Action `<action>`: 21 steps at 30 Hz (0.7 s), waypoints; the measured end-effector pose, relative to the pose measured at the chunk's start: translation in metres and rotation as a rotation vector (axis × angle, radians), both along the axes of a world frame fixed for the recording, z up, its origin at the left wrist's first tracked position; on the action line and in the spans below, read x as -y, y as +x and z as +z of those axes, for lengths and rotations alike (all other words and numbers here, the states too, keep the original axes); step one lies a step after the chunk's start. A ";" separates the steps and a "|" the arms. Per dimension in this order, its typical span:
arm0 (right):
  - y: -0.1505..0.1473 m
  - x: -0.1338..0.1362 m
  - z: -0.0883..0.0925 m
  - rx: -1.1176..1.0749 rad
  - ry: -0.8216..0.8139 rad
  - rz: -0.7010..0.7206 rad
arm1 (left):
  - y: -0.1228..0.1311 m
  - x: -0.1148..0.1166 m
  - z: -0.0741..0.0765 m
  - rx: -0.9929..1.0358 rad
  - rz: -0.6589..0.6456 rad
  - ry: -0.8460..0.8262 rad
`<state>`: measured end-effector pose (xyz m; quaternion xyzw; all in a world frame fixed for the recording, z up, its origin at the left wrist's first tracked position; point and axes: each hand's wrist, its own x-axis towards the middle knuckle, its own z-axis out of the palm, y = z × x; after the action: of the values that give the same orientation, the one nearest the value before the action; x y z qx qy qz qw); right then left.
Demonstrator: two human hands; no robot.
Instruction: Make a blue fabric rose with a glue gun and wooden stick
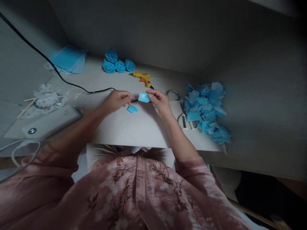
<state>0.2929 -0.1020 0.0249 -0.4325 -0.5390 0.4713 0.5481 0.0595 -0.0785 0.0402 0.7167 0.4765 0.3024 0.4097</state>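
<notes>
The right hand (161,103) pinches a blue piece (143,97) at one edge, which slack fingertips could drop; the left hand (118,99) shows indeterminate finger closure.

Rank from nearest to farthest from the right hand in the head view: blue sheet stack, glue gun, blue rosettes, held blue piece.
1. Held blue piece: in the right hand.
2. Glue gun: just beyond.
3. Blue rosettes: farther back, left.
4. Blue sheet stack: far left.

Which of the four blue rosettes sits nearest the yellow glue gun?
The rightmost rosette; the other three rosettes lie farther left of the glue gun.
</notes>
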 end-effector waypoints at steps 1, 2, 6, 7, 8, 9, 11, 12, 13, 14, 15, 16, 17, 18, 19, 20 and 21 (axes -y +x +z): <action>0.001 -0.001 0.000 -0.014 -0.012 -0.009 | -0.004 -0.003 -0.002 -0.102 -0.015 0.051; 0.002 -0.001 0.000 -0.023 -0.024 -0.012 | -0.007 -0.006 -0.005 -0.208 -0.031 0.119; 0.002 -0.002 -0.001 -0.044 -0.052 0.015 | -0.015 -0.014 -0.021 -0.456 -0.075 0.327; 0.001 -0.002 -0.001 -0.052 -0.055 0.027 | -0.014 -0.015 -0.024 -0.470 -0.088 0.328; 0.001 -0.002 -0.002 -0.060 -0.059 0.039 | -0.014 -0.015 -0.028 -0.476 -0.097 0.319; 0.000 -0.002 -0.002 -0.070 -0.063 0.050 | -0.012 -0.016 -0.031 -0.482 -0.099 0.311; -0.001 -0.002 -0.002 -0.090 -0.074 0.070 | -0.009 -0.015 -0.035 -0.498 -0.093 0.308; -0.001 -0.001 -0.001 -0.097 -0.081 0.077 | -0.008 -0.014 -0.037 -0.507 -0.087 0.312; -0.001 -0.001 -0.001 -0.101 -0.088 0.082 | -0.006 -0.013 -0.039 -0.513 -0.080 0.319; -0.001 -0.001 -0.001 -0.102 -0.097 0.085 | -0.005 -0.012 -0.041 -0.516 -0.075 0.325; -0.001 0.000 0.000 -0.104 -0.105 0.090 | -0.004 -0.012 -0.041 -0.512 -0.071 0.330; -0.001 0.000 0.000 -0.107 -0.113 0.099 | -0.004 -0.011 -0.041 -0.503 -0.069 0.330; -0.001 0.001 0.001 -0.116 -0.120 0.112 | -0.004 -0.011 -0.040 -0.489 -0.071 0.321; -0.001 0.002 0.002 -0.129 -0.128 0.132 | -0.004 -0.011 -0.038 -0.470 -0.077 0.306; 0.000 0.002 0.004 -0.143 -0.136 0.155 | -0.005 -0.011 -0.035 -0.444 -0.081 0.290; 0.000 0.003 0.005 -0.156 -0.145 0.178 | -0.005 -0.011 -0.030 -0.410 -0.078 0.279; 0.001 0.004 0.007 -0.168 -0.152 0.194 | -0.005 -0.012 -0.025 -0.372 -0.065 0.273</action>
<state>0.2936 -0.1064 0.0318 -0.3776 -0.4932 0.5958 0.5091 0.0543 -0.0665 0.0155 0.8239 0.4751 0.2133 0.2237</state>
